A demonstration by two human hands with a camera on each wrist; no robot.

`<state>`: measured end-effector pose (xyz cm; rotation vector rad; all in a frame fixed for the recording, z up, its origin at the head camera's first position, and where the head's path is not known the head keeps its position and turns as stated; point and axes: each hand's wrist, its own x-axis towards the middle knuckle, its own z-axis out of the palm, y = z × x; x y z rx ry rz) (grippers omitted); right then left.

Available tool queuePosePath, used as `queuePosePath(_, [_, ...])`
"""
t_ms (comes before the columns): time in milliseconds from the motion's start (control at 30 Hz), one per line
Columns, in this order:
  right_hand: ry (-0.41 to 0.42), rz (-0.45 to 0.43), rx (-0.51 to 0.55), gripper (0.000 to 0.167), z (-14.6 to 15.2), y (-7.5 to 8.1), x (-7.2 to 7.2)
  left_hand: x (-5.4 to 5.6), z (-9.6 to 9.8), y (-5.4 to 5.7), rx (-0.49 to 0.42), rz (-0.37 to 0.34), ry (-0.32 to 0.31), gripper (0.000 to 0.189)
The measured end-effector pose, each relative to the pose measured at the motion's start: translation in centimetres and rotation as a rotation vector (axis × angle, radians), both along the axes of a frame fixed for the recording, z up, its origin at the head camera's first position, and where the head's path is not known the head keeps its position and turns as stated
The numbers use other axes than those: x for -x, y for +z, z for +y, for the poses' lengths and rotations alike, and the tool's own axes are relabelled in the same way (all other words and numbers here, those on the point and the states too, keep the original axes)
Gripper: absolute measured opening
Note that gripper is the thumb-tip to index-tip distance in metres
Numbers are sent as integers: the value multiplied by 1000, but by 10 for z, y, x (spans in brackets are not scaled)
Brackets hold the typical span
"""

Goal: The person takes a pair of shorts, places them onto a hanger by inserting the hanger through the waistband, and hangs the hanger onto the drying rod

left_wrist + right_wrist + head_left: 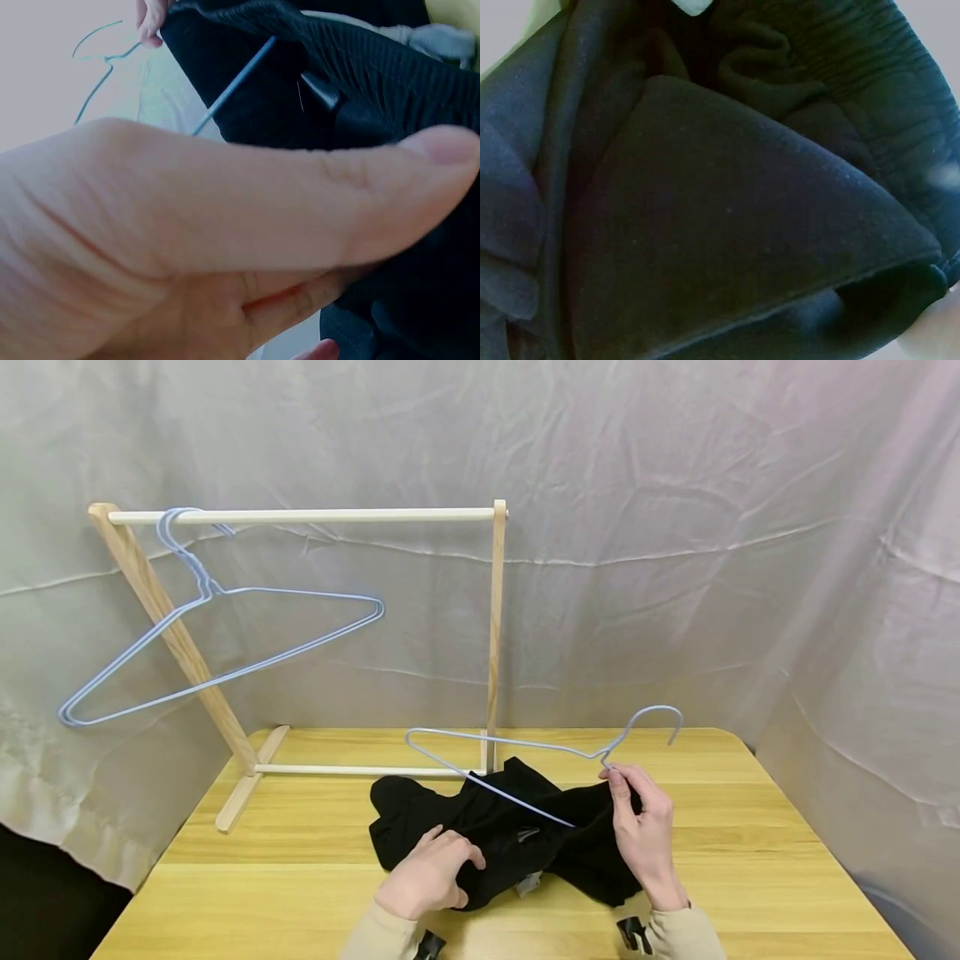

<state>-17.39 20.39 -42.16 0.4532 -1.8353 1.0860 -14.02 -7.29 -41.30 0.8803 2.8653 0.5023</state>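
Note:
Black pants [495, 852] with a gathered elastic waistband [375, 67] lie bunched on the table before me. With thumb and fingertips my right hand [647, 814] pinches a light-blue wire hanger [517, 742] at its neck, along with the lifted edge of the pants. The hook sticks up beyond that hand, and the hanger's lower bar [236, 86] runs into the waist opening, its end hidden by cloth. Over the near left part of the pants is my left hand [435, 872], thumb and forefinger apart at the cloth, other fingertips partly hidden.
A wooden rack [493, 627] with a white top rail [337, 516] stands behind at the left. More blue wire hangers [202, 585] hang on its left end. A small pale tag [528, 883] shows at the near edge of the pants. Grey cloth [675, 527] surrounds the wooden table [750, 860].

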Motion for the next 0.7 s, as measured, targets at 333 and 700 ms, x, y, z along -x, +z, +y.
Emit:
queuePosePath(333, [-13, 50, 15, 21, 0, -1, 2, -3, -10, -3, -80, 12, -16, 34])
queuePosePath(700, [-10, 56, 47, 21, 1, -2, 3, -2, -15, -5, -156, 48, -8, 34])
